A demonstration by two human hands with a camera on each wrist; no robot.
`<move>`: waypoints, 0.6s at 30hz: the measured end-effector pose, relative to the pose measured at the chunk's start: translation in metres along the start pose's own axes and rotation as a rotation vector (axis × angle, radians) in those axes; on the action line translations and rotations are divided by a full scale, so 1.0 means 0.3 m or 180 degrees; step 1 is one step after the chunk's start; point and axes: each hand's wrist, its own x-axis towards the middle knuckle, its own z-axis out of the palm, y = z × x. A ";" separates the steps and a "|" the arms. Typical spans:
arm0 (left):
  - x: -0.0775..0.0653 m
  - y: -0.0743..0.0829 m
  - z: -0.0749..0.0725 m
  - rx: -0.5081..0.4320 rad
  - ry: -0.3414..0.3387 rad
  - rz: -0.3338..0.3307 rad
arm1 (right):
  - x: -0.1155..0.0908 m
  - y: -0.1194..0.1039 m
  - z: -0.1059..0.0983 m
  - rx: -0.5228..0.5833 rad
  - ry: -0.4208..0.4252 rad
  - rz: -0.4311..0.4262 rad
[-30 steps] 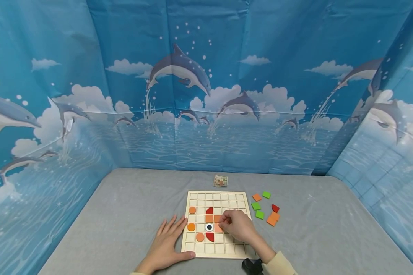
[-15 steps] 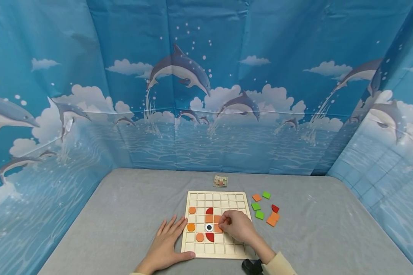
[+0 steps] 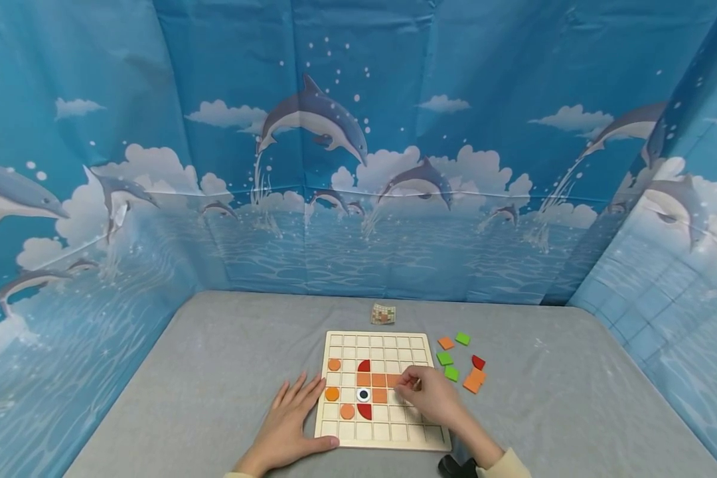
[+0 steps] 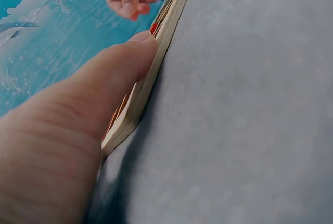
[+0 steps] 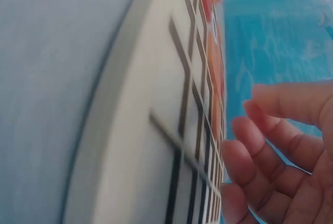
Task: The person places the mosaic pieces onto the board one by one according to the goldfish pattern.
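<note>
A pale wooden grid board point(image 3: 382, 435) lies on the grey cloth. My left hand point(image 3: 289, 421) is spread at its left side, fingertips at the edge and thumb on the front-left corner. Above the right part of the board is my right hand point(image 3: 430, 395), its fingers loosely bent. In the right wrist view, no piece shows between thumb and index fingertips. Just left of those fingertips lies an orange square tile point(image 3: 379, 396), beside a white disc with a black centre point(image 3: 363, 395). Another orange tile point(image 3: 394, 380) is partly hidden by the hand. Red quarter-round pieces point(image 3: 364, 411) and orange discs point(image 3: 347, 411) also sit on the grid.
Loose green tiles point(image 3: 445, 358), orange tiles point(image 3: 475, 380) and a red piece point(image 3: 478, 362) lie right of the board. A small patterned card point(image 3: 383, 314) is behind it. Near my right wrist is a black object point(image 3: 456, 467). A dolphin-print curtain point(image 3: 358, 252) hangs beyond the table.
The orange tile right of the white disc has turned from pale to deeper orange. My right hand has then shifted right, uncovering it and more of the row behind. My left hand stays put.
</note>
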 end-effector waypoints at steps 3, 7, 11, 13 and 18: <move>0.000 0.001 -0.002 0.0002 -0.0017 0.0000 | -0.011 0.016 -0.027 0.0064 0.0086 0.0160; 0.000 0.000 -0.001 -0.0011 -0.0016 -0.0007 | -0.026 0.036 -0.063 0.0091 0.0163 0.0343; -0.001 0.000 -0.001 -0.0010 -0.0003 0.0011 | -0.039 0.062 -0.102 0.0091 0.0284 0.0472; 0.000 0.000 -0.001 -0.0019 -0.0009 0.0019 | -0.043 0.081 -0.121 0.0068 0.0384 0.0519; -0.001 0.002 -0.003 -0.0049 -0.0015 0.0015 | -0.055 0.137 -0.167 -0.0131 0.0524 0.0634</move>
